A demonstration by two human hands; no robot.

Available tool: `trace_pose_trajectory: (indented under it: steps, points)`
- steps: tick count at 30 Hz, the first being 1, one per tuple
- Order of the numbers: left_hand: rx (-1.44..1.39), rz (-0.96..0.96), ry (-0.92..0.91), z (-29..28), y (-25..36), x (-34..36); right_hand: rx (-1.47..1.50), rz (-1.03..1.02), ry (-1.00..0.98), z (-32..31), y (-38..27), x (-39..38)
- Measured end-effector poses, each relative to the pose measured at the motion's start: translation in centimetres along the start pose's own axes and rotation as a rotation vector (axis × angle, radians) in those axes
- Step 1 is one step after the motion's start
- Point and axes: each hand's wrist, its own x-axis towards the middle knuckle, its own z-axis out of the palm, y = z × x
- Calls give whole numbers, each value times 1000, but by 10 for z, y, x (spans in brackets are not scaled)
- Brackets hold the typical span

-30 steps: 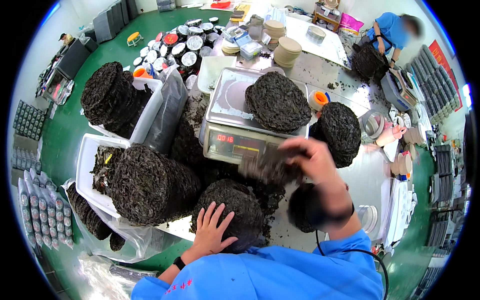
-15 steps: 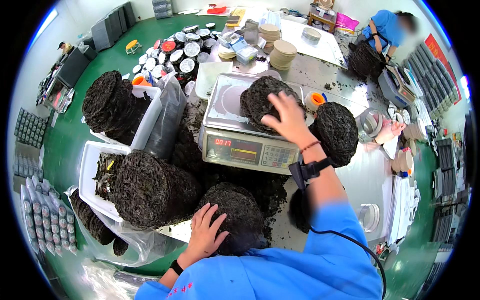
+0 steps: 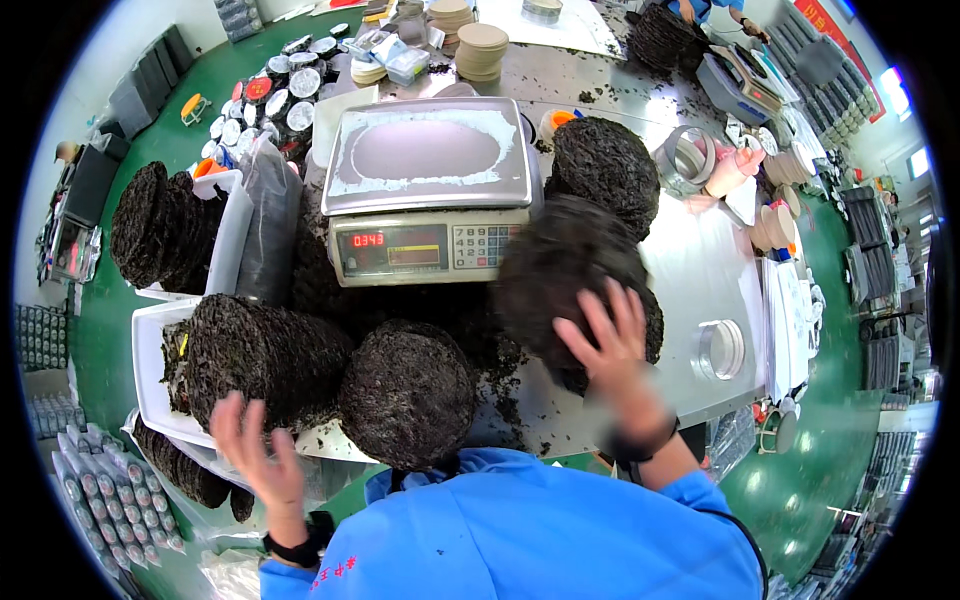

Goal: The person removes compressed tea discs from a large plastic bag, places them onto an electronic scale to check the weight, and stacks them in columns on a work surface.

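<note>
My right hand [image 3: 612, 335] grips a dark round disc of what looks like dried seaweed [image 3: 560, 270], its fingers on the near side and thumb underneath or hidden; the disc is smeared by motion. It is right of the digital scale [image 3: 432, 245], over another dark pile. The scale's metal pan [image 3: 430, 155] is bare. My left hand [image 3: 258, 455] is open, fingers apart, at the near side of a thick seaweed roll [image 3: 265, 360] that leans out of a white tub [image 3: 150, 385]. A round seaweed stack [image 3: 408, 395] stands between my hands.
Another seaweed stack [image 3: 605, 175] is behind my right hand. A second white tub [image 3: 230, 235] holds more seaweed at the left. Clear rings [image 3: 722, 350] lie on the metal table [image 3: 690, 290]. Round beige discs [image 3: 482, 50] are stacked at the back. A co-worker's hand [image 3: 687, 10] is far right.
My right hand has moved from the scale pan down and right, taking the seaweed disc off it. My left hand has left the middle stack and moved left. The view has shifted.
</note>
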Motion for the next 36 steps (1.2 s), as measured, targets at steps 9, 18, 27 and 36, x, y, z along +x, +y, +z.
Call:
trace_pose_trajectory:
  steps: [9, 18, 27, 36]
  points:
    - [-277, -925, 102, 18, -150, -76, -107, 615, -406, 96, 28, -139]
    - [-1034, -985, 130, 22, -85, -17, -267, 687, -580, 103, 25, -131]
    - [-247, -693, 216, 12, -72, -14, 524, -28, 48, 32, -107, 113]
    - [-1593, -827, 271, -24, -67, 4, 782, -525, -148, 54, -277, 227]
